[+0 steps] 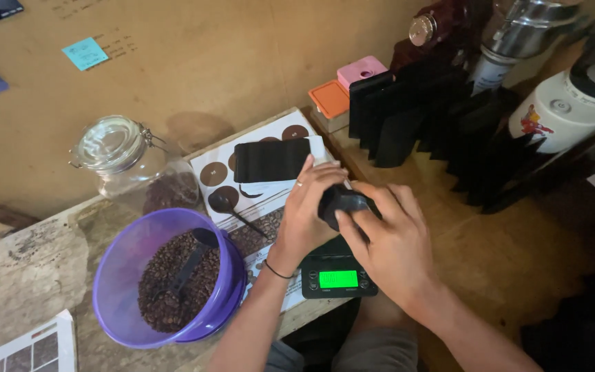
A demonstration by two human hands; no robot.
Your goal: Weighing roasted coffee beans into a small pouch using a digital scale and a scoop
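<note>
The right hand (pixel 392 242) and left hand (pixel 308 215) together grip a small black pouch (pixel 341 202), fingers wrapped around it, just above a black digital scale (pixel 337 275). Left of them sits a purple bowl (pixel 119 275) of coffee beans (pixel 166 275) with a black scoop (pixel 191 260).
</note>
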